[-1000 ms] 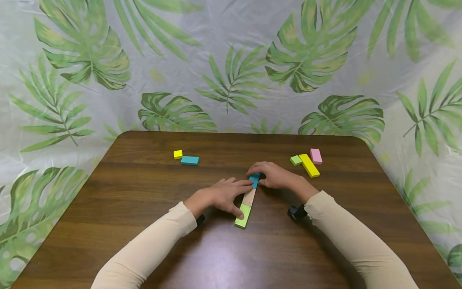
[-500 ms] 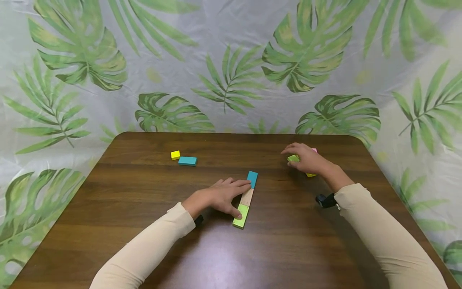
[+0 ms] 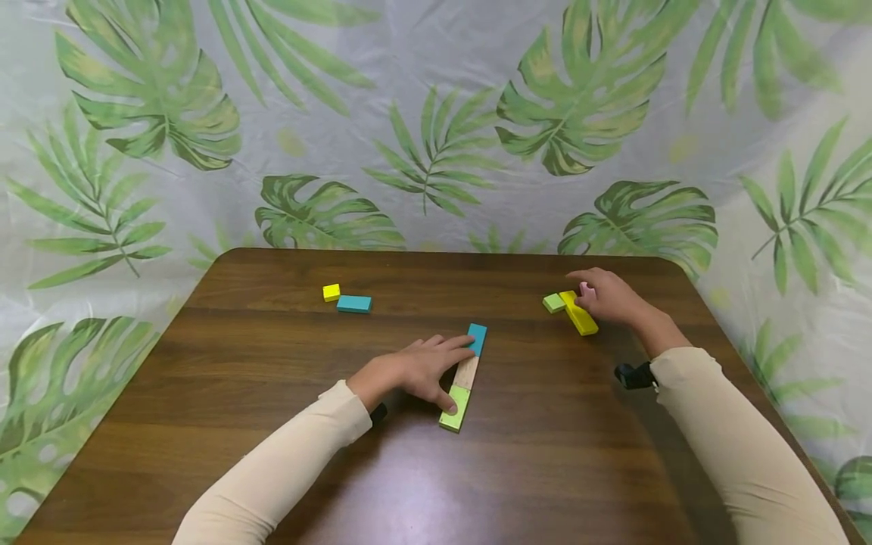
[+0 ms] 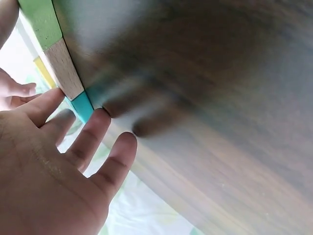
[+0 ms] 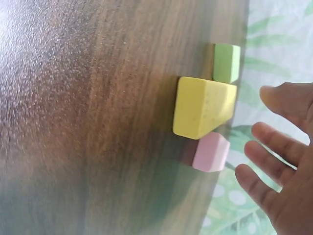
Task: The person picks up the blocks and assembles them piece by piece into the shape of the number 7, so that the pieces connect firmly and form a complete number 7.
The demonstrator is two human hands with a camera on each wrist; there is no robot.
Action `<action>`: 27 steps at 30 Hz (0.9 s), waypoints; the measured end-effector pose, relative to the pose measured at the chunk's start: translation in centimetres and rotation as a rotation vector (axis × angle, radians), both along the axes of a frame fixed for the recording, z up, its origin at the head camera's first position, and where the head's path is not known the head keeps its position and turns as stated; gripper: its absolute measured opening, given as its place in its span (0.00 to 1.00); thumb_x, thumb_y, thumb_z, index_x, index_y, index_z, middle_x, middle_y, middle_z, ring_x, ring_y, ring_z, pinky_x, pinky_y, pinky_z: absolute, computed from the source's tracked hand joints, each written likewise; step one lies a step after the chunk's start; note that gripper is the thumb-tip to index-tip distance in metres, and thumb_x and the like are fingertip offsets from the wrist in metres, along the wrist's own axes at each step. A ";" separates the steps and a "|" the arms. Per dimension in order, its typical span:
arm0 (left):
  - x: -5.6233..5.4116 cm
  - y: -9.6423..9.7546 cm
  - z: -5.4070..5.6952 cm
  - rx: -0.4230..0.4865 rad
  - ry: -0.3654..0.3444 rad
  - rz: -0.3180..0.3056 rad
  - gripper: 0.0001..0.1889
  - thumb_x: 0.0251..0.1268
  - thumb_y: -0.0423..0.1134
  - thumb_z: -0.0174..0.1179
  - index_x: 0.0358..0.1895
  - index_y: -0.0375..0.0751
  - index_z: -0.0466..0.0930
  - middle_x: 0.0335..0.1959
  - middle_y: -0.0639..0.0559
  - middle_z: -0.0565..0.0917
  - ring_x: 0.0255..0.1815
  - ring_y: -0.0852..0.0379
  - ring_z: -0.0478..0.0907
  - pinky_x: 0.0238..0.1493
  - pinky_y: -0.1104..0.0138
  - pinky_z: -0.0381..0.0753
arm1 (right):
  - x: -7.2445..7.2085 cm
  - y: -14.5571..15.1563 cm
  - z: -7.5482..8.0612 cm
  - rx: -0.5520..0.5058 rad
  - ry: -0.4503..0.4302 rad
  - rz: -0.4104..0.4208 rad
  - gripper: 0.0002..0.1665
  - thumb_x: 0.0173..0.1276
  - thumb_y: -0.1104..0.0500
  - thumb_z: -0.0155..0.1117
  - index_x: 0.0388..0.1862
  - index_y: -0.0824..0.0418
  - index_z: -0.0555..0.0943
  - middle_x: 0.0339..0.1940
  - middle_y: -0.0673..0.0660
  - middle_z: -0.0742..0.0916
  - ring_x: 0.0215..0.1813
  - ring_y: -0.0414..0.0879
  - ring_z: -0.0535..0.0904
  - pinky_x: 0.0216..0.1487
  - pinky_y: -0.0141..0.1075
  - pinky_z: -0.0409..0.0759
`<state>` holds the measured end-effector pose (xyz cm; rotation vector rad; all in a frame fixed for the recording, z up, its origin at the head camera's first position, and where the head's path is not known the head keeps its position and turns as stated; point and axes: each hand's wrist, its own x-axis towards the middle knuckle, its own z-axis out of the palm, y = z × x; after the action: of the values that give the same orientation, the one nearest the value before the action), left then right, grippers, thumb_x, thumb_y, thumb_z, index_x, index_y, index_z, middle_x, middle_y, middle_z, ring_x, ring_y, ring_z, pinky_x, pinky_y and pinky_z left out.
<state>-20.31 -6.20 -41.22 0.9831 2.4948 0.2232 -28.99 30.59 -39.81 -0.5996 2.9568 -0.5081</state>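
A row of three flat blocks lies end to end on the table: a green block [image 3: 454,421], a plain wood block [image 3: 466,372] and a blue block [image 3: 478,333]. My left hand [image 3: 417,372] rests along it, thumb on the green block and fingertips at the blue one, fingers spread. Over at the right, my right hand [image 3: 611,300] hovers above a pink block [image 3: 584,290], partly covering it in the head view. In the right wrist view its fingers are spread and stand apart from the pink block [image 5: 211,152].
A long yellow block [image 3: 582,318] lies between the pink block and a small green block [image 3: 553,303]. Toward the back left sit a small yellow block [image 3: 331,292] and a blue block [image 3: 354,304]. A leaf-patterned cloth [image 3: 436,227] hangs behind the table's far edge.
My right hand has left the blue block of the row and moved right, past the small green block, to the pink block. My left hand has stayed at the row.
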 end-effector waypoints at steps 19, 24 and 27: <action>-0.2 -0.2 0.1 -0.017 0.006 -0.010 0.52 0.58 0.61 0.68 0.81 0.58 0.47 0.83 0.64 0.45 0.79 0.55 0.54 0.76 0.52 0.58 | -0.9 2.3 -2.4 0.017 0.069 -0.094 0.26 0.66 0.69 0.52 0.64 0.71 0.75 0.65 0.77 0.73 0.65 0.76 0.66 0.70 0.67 0.61; -0.1 -0.2 0.0 -0.011 -0.003 -0.006 0.53 0.57 0.61 0.68 0.81 0.58 0.46 0.83 0.63 0.45 0.78 0.54 0.55 0.76 0.52 0.58 | -0.6 2.3 -2.0 0.022 0.066 -0.104 0.23 0.67 0.67 0.54 0.61 0.70 0.78 0.65 0.75 0.73 0.64 0.74 0.66 0.68 0.66 0.63; -0.1 -0.1 0.0 -0.008 -0.005 -0.006 0.52 0.57 0.60 0.69 0.81 0.57 0.47 0.83 0.63 0.45 0.78 0.54 0.55 0.76 0.52 0.59 | -0.3 1.9 -2.0 0.023 0.071 -0.086 0.20 0.69 0.64 0.56 0.58 0.68 0.81 0.61 0.73 0.77 0.60 0.70 0.69 0.64 0.64 0.67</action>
<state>-20.40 -6.33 -41.22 0.9859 2.4855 0.2138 -29.32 32.52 -41.77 -0.4999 3.0623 -0.4685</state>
